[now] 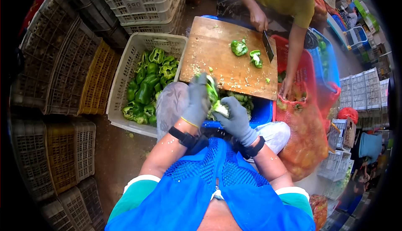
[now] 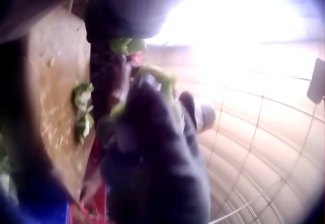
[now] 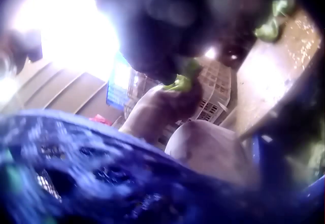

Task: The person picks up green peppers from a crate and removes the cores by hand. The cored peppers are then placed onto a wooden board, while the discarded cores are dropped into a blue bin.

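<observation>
In the head view, my grey-gloved left hand (image 1: 197, 102) grips a green bell pepper (image 1: 212, 90) just past the near edge of the cutting board (image 1: 201, 46). From the right, my gloved right hand (image 1: 236, 121) pinches the pepper's pale seedy core (image 1: 220, 108). Both hands are close together above a blue bin (image 1: 261, 110) holding pepper scraps. Gloved fingers partly hide the pepper, and both wrist views are blurred. Bright green pepper (image 3: 179, 83) shows below the dark glove in the right wrist view. Two cut pepper pieces (image 1: 239, 48) lie on the board.
Left of the board stands a pale crate (image 1: 116, 89) of green peppers (image 1: 146, 89). Across the board, another person holds a knife (image 1: 268, 46) and reaches towards a red mesh sack (image 1: 303, 141). Stacked crates (image 1: 136, 5) rise at the back left.
</observation>
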Motion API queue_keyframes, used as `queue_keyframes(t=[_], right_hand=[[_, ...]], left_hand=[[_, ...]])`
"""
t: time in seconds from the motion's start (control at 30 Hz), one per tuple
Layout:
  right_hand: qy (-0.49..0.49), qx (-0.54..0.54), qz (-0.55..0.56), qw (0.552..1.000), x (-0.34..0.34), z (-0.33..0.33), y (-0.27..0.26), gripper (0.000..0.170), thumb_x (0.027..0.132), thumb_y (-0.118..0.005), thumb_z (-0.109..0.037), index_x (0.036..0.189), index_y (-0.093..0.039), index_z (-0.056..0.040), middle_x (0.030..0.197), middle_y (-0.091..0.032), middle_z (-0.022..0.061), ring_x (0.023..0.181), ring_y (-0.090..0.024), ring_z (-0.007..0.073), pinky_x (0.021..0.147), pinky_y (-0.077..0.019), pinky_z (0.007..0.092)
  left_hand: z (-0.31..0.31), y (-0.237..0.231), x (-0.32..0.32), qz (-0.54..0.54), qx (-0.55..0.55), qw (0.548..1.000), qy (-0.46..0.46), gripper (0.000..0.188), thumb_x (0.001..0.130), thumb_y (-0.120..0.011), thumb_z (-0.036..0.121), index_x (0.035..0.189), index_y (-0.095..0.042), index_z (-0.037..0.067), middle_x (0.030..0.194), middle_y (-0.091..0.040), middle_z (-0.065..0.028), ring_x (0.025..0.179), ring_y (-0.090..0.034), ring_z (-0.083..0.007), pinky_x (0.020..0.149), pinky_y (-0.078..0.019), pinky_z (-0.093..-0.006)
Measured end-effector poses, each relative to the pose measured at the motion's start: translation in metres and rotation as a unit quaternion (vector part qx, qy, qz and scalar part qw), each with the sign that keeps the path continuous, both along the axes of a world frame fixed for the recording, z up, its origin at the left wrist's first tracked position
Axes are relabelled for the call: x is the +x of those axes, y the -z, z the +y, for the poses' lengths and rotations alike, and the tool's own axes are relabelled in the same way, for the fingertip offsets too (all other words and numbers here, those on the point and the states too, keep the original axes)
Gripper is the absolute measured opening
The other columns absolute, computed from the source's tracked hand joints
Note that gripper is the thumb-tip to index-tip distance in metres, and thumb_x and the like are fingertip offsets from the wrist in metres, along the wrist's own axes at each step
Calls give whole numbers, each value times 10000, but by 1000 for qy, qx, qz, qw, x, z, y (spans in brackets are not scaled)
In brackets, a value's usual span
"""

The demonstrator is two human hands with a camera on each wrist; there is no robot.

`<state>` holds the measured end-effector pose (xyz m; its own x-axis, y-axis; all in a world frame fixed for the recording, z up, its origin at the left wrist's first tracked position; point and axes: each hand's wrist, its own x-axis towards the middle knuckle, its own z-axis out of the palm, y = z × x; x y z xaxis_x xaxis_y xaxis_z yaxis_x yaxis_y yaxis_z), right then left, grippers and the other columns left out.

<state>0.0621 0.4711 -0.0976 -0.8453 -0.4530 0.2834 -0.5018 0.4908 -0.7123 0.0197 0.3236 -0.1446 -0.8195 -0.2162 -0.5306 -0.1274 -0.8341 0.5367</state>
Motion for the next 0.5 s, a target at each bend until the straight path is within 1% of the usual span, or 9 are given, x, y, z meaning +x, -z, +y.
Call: queue_keyframes(t=[0.03,0.07,0.13,0.17,0.23,0.27,0.33,0.4,0.5], right_hand=[[39,-43,14,998,-4,-3,3,345,728,-753,-175,974,-556,-33,826,-584,120,759,-599,266,688,-481,334],[45,-28,14,998,-14,0,7,355,716,-761,-181,958,-548,-33,837,-590,120,764,-605,263,684,-478,327],[-88,119,-87,985,-45,10,6,453,716,-764,-236,1063,-567,-22,956,-617,152,888,-610,288,793,-479,347],[-172,189,-137,957,-66,14,6,505,717,-763,-265,1112,-568,-19,1026,-619,172,961,-604,304,851,-471,360],[-70,170,-18,983,-125,17,35,530,733,-738,-297,1148,-566,-16,1090,-605,182,1027,-578,318,904,-447,378],[-14,167,43,985,-158,14,49,520,740,-733,-297,1146,-570,-16,1086,-609,171,1027,-578,309,905,-447,374],[25,179,108,978,-217,-4,79,502,754,-721,-297,1144,-579,-16,1077,-618,150,1029,-580,289,906,-446,366],[45,208,133,968,-253,-19,112,483,768,-710,-297,1141,-587,-15,1069,-626,128,1030,-582,270,908,-446,359],[105,285,154,940,-248,-47,131,457,789,-694,-297,1137,-600,-15,1056,-639,95,1032,-585,241,911,-446,347]], left_hand=[[-17,-6,-14,23,72,992,-104,107,924,-569,194,940,-513,104,741,-621,-80,549,-591,-186,464,-510,-300],[-39,-37,-14,42,2,992,-121,97,926,-566,196,917,-519,112,753,-629,-76,553,-592,-172,470,-516,-288],[-84,-56,-15,132,-178,962,-160,146,903,-609,215,904,-547,82,774,-637,-73,571,-594,-153,498,-512,-272],[-109,-43,-14,156,-252,938,-178,171,881,-639,200,938,-565,57,818,-642,-65,655,-614,-150,579,-515,-265],[-143,-37,6,3,-552,830,-80,190,897,-603,179,1038,-576,54,946,-663,-109,775,-639,-128,671,-512,-239],[-152,-25,15,29,-646,760,-71,234,897,-598,180,1091,-571,52,1006,-644,-117,874,-621,-153,745,-497,-261],[-144,-14,30,16,-710,703,-42,299,886,-602,203,1138,-542,53,1027,-632,-112,863,-609,-154,734,-490,-270],[-125,-7,38,22,-702,711,-30,367,874,-605,225,1185,-512,53,1048,-621,-107,852,-597,-155,722,-482,-279],[-106,-22,50,62,-612,788,-22,470,856,-611,259,1255,-469,54,1079,-604,-99,836,-579,-157,704,-471,-293]])
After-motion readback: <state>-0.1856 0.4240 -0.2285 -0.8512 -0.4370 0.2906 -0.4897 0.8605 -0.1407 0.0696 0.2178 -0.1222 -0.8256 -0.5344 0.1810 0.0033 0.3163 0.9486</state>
